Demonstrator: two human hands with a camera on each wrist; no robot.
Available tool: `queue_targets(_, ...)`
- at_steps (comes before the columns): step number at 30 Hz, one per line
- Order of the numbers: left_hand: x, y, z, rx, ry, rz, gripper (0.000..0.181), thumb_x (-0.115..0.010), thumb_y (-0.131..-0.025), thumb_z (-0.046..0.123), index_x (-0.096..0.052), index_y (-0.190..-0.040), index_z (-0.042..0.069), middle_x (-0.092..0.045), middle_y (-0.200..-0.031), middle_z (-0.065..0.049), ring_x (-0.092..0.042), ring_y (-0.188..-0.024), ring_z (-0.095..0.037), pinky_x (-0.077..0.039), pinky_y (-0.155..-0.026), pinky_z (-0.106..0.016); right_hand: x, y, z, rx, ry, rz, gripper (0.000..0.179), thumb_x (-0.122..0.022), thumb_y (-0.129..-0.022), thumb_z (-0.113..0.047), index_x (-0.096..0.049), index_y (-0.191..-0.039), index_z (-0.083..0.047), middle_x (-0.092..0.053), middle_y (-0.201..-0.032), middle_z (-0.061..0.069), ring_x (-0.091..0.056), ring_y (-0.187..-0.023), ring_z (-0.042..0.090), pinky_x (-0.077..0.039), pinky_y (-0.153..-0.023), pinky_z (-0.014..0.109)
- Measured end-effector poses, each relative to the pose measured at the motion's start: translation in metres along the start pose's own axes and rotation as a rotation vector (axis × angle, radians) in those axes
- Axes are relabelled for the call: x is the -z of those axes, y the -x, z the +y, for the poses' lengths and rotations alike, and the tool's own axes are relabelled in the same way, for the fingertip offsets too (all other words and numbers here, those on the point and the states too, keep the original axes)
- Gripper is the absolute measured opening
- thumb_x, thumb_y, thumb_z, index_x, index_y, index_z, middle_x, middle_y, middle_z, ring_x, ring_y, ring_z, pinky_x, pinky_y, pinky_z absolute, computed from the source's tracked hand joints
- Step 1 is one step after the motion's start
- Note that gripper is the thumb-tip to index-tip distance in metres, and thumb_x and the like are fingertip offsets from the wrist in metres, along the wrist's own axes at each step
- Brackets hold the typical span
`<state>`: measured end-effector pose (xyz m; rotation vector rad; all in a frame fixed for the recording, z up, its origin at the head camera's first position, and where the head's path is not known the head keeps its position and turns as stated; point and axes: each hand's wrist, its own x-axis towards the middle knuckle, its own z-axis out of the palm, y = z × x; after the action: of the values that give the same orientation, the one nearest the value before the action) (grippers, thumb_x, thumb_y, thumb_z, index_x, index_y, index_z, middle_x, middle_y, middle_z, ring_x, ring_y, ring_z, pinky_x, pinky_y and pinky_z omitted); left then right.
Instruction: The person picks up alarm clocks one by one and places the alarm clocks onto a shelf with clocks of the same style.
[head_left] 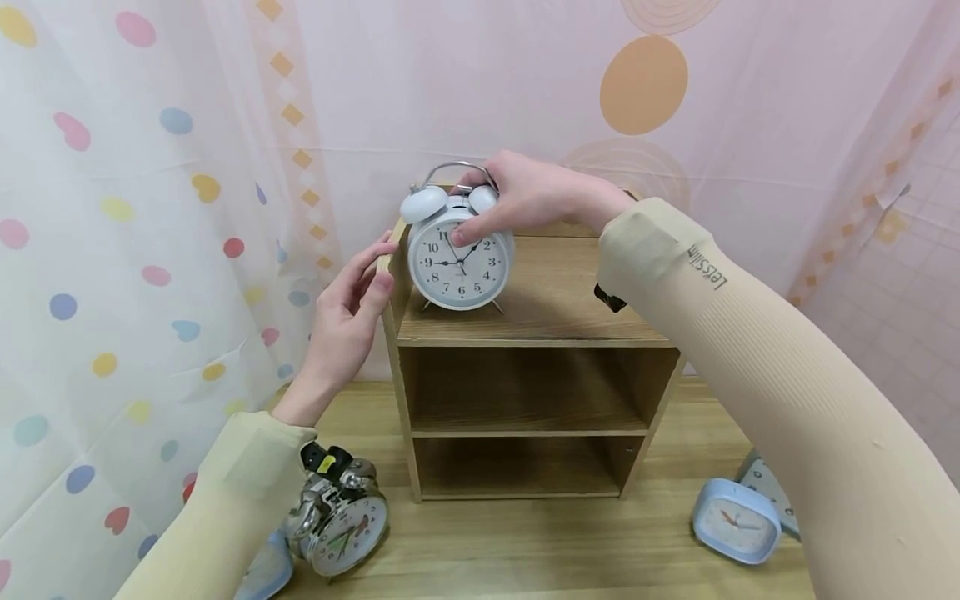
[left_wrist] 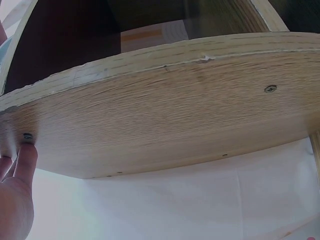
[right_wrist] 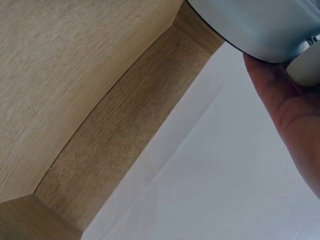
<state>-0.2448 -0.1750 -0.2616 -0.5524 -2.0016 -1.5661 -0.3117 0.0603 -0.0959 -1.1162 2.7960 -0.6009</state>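
A white twin-bell alarm clock [head_left: 472, 283] stands upright at the left end of the wooden shelf unit's top board [head_left: 577, 292]. My right hand [head_left: 543, 196] grips it at the upper right, thumb across the dial and fingers behind the bells. In the right wrist view, the clock's pale rounded body [right_wrist: 250, 25] meets that hand [right_wrist: 295, 115]. My left hand [head_left: 341, 321] touches the unit's left side panel [head_left: 397, 375] near its top, thumb at the front edge. The left wrist view shows its extended fingers [left_wrist: 26, 162] against the panel's outer face.
On the wooden table [head_left: 525, 542], a silver twin-bell clock [head_left: 352, 533] tilts at lower left, beside a light blue object [head_left: 268, 567] partly behind my sleeve. A small blue clock [head_left: 737, 523] lies at right, overlapping another clock [head_left: 767, 483]. A patterned curtain [head_left: 480, 75] hangs behind.
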Motion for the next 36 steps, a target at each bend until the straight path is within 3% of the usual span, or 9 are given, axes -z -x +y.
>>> queue_targets(5, 0.002, 0.001, 0.0, 0.005, -0.002, 0.002, 0.041, -0.051, -0.111, 0.023, -0.055, -0.151, 0.012, -0.047, -0.166, 0.005, -0.053, -0.148, -0.02, -0.045, -0.101, -0.01, -0.001, 0.0, -0.001, 0.011, -0.003, -0.001, 0.046, -0.082, -0.09, -0.037, -0.068, -0.131, -0.019, -0.075, -0.109, 0.002, -0.065, -0.092, 0.013, -0.052, -0.08, 0.024)
queue_targets(11, 0.002, 0.001, 0.001, -0.001, 0.003, 0.004, 0.042, -0.051, -0.111, 0.023, -0.054, -0.151, 0.009, -0.047, -0.167, 0.002, -0.055, -0.141, -0.002, -0.046, -0.096, -0.011, -0.001, 0.0, -0.001, 0.006, -0.014, 0.0, 0.05, -0.081, -0.09, -0.036, -0.066, -0.135, -0.018, -0.074, -0.115, 0.002, -0.066, -0.098, 0.014, -0.053, -0.085, 0.025)
queue_targets(15, 0.002, 0.001, 0.0, -0.011, -0.001, 0.002, 0.042, -0.052, -0.111, 0.021, -0.054, -0.151, 0.008, -0.047, -0.166, 0.0, -0.058, -0.126, 0.006, -0.045, -0.09, -0.012, -0.002, 0.0, -0.001, 0.004, -0.019, 0.003, 0.054, -0.081, -0.091, -0.035, -0.064, -0.138, -0.017, -0.073, -0.118, 0.003, -0.066, -0.1, 0.015, -0.054, -0.086, 0.025)
queue_targets(21, 0.002, 0.001, 0.0, -0.014, 0.0, 0.002, 0.042, -0.052, -0.111, 0.021, -0.054, -0.151, 0.009, -0.047, -0.166, -0.001, -0.058, -0.117, 0.007, -0.043, -0.085, -0.014, -0.001, 0.001, -0.001, 0.017, -0.017, 0.0, 0.066, -0.081, -0.092, -0.036, -0.056, -0.149, -0.015, -0.071, -0.125, 0.004, -0.065, -0.105, 0.015, -0.054, -0.091, 0.026)
queue_targets(29, 0.003, 0.002, 0.001, 0.0, -0.006, 0.001, 0.043, -0.051, -0.112, 0.023, -0.053, -0.152, 0.011, -0.046, -0.167, 0.001, -0.057, -0.124, 0.004, -0.044, -0.089, -0.013, 0.002, 0.01, -0.005, -0.024, -0.036, 0.005, 0.094, -0.076, -0.094, -0.047, -0.029, -0.167, -0.012, -0.047, -0.165, 0.009, -0.05, -0.147, 0.018, -0.04, -0.125, 0.034)
queue_targets(36, 0.003, 0.003, 0.002, 0.007, -0.003, 0.001, 0.043, -0.05, -0.112, 0.024, -0.053, -0.153, 0.012, -0.045, -0.168, 0.003, -0.057, -0.129, 0.0, -0.044, -0.091, -0.014, 0.002, 0.016, -0.005, -0.005, -0.039, 0.007, 0.094, -0.073, -0.096, -0.048, -0.025, -0.168, -0.013, -0.042, -0.169, 0.009, -0.046, -0.151, 0.019, -0.036, -0.129, 0.036)
